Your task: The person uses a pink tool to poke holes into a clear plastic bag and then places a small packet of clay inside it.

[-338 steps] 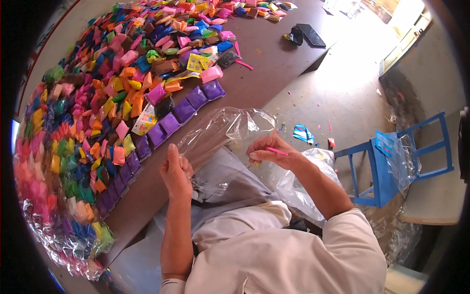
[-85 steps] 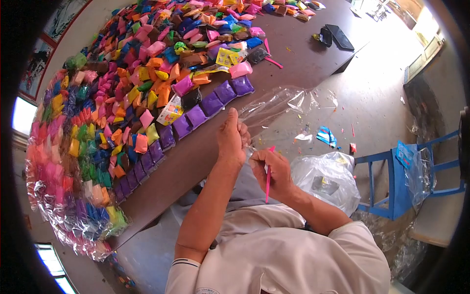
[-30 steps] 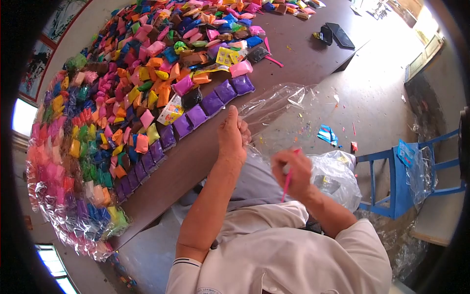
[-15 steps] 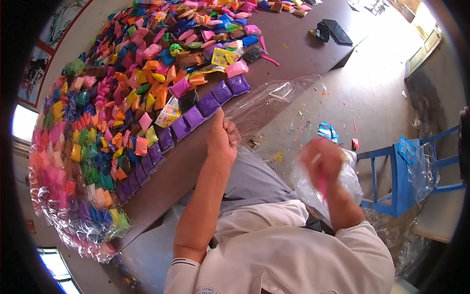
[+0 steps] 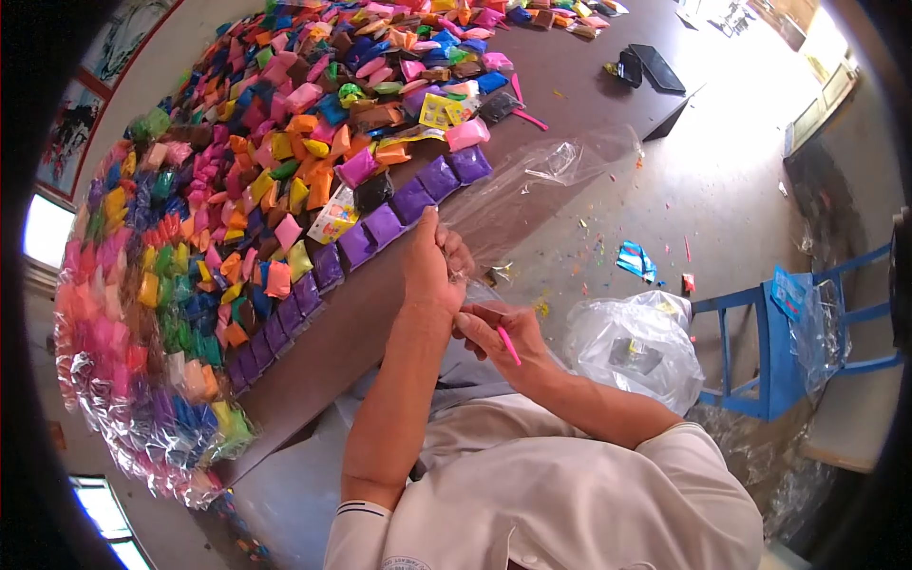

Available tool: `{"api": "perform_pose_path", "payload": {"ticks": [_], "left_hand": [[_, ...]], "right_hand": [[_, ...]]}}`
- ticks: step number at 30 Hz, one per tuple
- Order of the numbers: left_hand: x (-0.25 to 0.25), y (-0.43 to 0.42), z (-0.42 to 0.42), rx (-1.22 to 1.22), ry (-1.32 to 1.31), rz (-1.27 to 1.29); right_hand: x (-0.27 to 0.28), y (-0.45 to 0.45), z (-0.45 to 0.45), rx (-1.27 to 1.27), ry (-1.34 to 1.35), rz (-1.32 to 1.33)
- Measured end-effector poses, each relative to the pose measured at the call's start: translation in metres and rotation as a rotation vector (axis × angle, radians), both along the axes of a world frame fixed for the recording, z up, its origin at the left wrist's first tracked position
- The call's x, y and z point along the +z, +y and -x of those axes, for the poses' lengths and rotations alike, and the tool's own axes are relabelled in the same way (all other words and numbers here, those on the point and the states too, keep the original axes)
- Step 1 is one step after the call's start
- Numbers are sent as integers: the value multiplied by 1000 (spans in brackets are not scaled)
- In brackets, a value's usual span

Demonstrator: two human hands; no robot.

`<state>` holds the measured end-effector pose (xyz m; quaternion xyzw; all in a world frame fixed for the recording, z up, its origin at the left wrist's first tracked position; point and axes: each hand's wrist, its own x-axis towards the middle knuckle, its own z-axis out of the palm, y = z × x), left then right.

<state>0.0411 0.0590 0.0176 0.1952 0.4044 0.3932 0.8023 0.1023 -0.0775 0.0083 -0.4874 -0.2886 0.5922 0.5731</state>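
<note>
My left hand [image 5: 435, 264] is closed on the gathered end of a clear plastic bag [image 5: 551, 176], which stretches away over the table edge toward the upper right. Just below it, my right hand [image 5: 502, 340] is closed around a thin pink plastic tool [image 5: 509, 346], its fingertips near my left wrist. A row of purple packets [image 5: 383, 224] lies on the table left of my left hand. Behind the row spreads a large heap of small coloured packets [image 5: 275, 123]. A yellow printed card [image 5: 441, 112] lies among them.
A brown table [image 5: 560, 95] bears a black phone [image 5: 657, 68] near its far edge and a pink tool [image 5: 529, 120]. On the right, a blue chair [image 5: 746, 342] has clear plastic over it. A white plastic bag [image 5: 632, 351] and a blue wrapper [image 5: 636, 261] are near the floor.
My right hand, blurred and farther right half a second ago, has come back beside my left wrist with the pink tool. The clear bag's far end has shifted up and right.
</note>
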Motion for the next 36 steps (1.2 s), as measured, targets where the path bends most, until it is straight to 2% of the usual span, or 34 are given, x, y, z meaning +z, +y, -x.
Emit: {"api": "perform_pose_path", "payload": {"ticks": [2, 5, 8, 11, 17, 26, 32, 36], "left_hand": [[1, 0, 1, 13, 1, 10], [2, -2, 1, -8, 5, 8], [-1, -6, 1, -22, 2, 0], [-8, 1, 8, -1, -14, -31], [-2, -4, 1, -3, 32, -35], [1, -13, -9, 68, 181, -175], [-11, -14, -9, 79, 246, -280], [-14, -15, -7, 50, 260, -280]], "right_hand": [[-3, 1, 3, 4, 2, 21], [-14, 0, 11, -101, -64, -99], [-32, -7, 12, -147, -406, -241], [-27, -21, 9, -217, -715, -480], [-10, -15, 13, -343, -803, -807], [9, 18, 12, -438, -964, -826], [11, 16, 6, -328, -1103, -783], [6, 15, 2, -322, -953, -706]]}}
